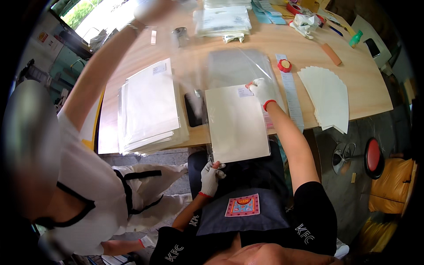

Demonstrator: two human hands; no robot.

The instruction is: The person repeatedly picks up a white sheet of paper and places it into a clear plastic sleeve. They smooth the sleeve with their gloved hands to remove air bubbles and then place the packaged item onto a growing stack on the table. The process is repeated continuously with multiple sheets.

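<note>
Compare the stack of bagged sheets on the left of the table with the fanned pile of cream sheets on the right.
The stack of bagged sheets is thick, squared up and wrapped in glossy clear plastic, with a small white label on top. The fanned pile of cream sheets is thinner, bare and spread out so its edges step apart. The stack looks whiter, the fan creamier. Both lie flat on the wooden table, overhanging its near edge, untouched by either hand.

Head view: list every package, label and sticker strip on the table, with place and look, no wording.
Bagged cream sheet: table's near edge, held by left hand and right hand.
Its label: small, white, top right corner.
Bagged stack: left, white corner label.
Sticker strip: long, white, right of sheet.
</note>
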